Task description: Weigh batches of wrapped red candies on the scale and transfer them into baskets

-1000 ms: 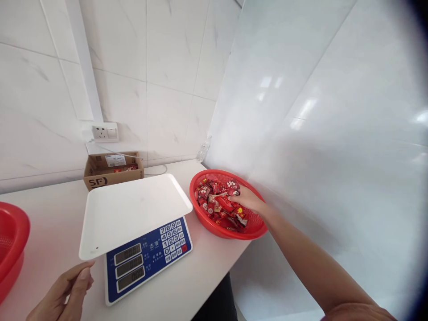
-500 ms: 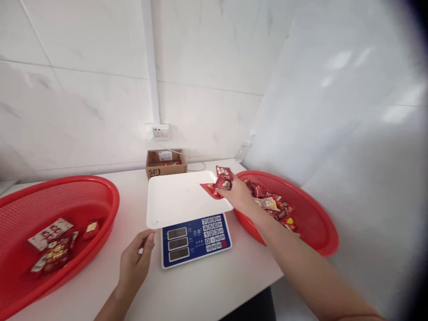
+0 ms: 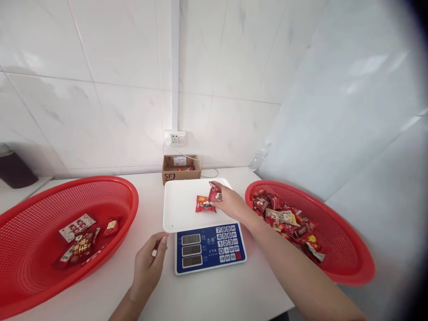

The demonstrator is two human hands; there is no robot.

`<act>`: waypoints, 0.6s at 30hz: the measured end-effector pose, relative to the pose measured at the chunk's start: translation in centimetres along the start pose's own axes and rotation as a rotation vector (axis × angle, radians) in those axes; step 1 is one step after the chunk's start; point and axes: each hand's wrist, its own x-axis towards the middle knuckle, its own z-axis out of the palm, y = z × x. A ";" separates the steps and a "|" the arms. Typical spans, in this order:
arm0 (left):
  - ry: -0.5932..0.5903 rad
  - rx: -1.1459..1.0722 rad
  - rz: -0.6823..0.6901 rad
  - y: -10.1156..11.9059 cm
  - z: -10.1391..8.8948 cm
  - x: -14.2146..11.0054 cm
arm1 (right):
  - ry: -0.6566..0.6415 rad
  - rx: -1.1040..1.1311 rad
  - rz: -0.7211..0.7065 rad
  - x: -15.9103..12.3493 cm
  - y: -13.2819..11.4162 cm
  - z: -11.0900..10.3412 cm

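My right hand [image 3: 230,204] is closed on a small dark red snack packet [image 3: 215,192], held over the white weighing tray [image 3: 179,207]. A brighter red snack packet [image 3: 205,204] rests on the tray just beneath those fingers. Below the tray shows the blue scale panel [image 3: 209,249], with three grey displays and a keypad. Beside the tray's near left corner is my left hand [image 3: 149,261], fingers curled and thumb against the index finger, nothing visible in them. Its fingertips are close to the tray edge; whether they touch it I cannot tell.
On the right, a red basket [image 3: 354,263] holds many mixed snack packets [image 3: 284,216]. Another red basket [image 3: 125,196] on the left has several packets [image 3: 78,240]. Behind the tray are a cardboard box [image 3: 182,177] and a wall socket [image 3: 175,138]. A clear bottle [image 3: 259,158] leans by the right wall.
The bright red packet has left my right hand and lies on the tray, while the dark red one stays held. The view has shifted, and the left hand keeps its place by the corner.
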 end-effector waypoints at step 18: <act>-0.002 0.009 0.041 -0.3 0.2 -0.3 | -0.146 0.008 -0.007 -2.3 -0.9 -2.0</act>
